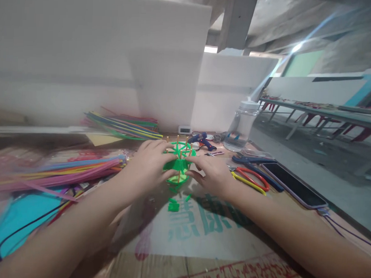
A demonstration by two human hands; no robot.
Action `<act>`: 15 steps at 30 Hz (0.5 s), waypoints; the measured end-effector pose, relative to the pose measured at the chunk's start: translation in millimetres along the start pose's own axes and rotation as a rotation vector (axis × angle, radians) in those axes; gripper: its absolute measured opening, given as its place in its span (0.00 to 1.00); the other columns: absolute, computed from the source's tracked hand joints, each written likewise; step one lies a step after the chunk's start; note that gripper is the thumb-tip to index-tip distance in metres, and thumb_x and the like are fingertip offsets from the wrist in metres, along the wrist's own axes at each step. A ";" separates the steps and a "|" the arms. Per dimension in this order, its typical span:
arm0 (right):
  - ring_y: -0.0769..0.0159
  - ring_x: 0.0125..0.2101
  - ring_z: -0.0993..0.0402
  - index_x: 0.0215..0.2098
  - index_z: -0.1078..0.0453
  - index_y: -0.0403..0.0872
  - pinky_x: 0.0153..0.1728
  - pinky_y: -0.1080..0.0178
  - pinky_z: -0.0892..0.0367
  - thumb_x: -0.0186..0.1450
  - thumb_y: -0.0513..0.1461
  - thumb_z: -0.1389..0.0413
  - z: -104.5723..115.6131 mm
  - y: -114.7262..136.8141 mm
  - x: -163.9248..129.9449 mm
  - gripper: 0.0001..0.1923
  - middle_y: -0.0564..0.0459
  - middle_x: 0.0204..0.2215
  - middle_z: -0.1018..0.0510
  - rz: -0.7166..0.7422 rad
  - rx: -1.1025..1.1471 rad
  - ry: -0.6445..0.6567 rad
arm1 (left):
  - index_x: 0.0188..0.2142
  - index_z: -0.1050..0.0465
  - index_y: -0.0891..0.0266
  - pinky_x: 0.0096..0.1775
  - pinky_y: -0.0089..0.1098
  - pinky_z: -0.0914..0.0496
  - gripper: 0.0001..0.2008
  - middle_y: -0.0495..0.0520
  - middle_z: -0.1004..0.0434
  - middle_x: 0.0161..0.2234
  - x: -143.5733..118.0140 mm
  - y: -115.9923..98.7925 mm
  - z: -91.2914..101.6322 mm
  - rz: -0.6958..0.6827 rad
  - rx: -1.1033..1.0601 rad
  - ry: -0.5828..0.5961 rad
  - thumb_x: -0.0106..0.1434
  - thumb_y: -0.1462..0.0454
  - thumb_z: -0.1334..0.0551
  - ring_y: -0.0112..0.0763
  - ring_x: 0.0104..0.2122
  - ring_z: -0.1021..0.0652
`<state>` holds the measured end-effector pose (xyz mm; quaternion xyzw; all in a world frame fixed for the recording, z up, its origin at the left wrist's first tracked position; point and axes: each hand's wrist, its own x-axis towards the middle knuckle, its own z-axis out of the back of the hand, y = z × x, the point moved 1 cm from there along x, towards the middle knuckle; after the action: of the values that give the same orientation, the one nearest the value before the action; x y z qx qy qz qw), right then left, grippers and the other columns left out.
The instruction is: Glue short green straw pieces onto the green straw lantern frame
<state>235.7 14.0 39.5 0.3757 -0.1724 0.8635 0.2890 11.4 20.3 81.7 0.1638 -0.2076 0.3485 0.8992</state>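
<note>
A small round green craft model [179,165] with upright wooden sticks stands on the printed sheet at the middle of the table. It looks like a frame of green strips, with a spoked ring on top and a yellow-green base. From its left side my left hand [154,160] grips it, thumb low and fingers at the upper edge. My right hand [210,174] holds the right side, thumb and fingertips at the green strips. Fingers partly cover the model. Small green offcuts [173,206] lie just in front of it.
Colourful pipe cleaners [125,124] lie at the back left, with more strips [90,170] nearer. A blue glue gun [203,140] sits behind the model. On the right are a water bottle [241,126], red-and-yellow-handled pliers [252,180] and a phone [293,185] with a cable.
</note>
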 end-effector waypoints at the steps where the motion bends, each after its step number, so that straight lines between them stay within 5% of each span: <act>1: 0.62 0.31 0.24 0.52 0.29 0.43 0.32 0.61 0.32 0.73 0.42 0.46 -0.3 -0.3 -0.8 0.14 0.48 0.31 0.19 0.004 -0.005 0.008 | 0.48 0.20 0.57 0.55 0.52 0.34 0.16 0.59 0.24 0.55 0.0 0.2 0.0 -0.001 -0.001 0.000 0.63 0.54 0.32 0.52 0.56 0.28; 15: 0.62 0.34 0.24 0.52 0.28 0.42 0.34 0.60 0.32 0.75 0.42 0.50 1.9 -2.6 2.4 0.15 0.46 0.34 0.18 0.034 -0.038 0.024 | 0.50 0.21 0.57 0.56 0.53 0.35 0.17 0.61 0.24 0.55 -0.2 -0.1 -0.9 -0.002 0.012 0.010 0.62 0.55 0.31 0.53 0.57 0.28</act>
<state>237.0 16.0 42.8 0.3569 -0.1917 0.8693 0.2833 11.6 20.5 80.8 0.1678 -0.2010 0.3495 0.8996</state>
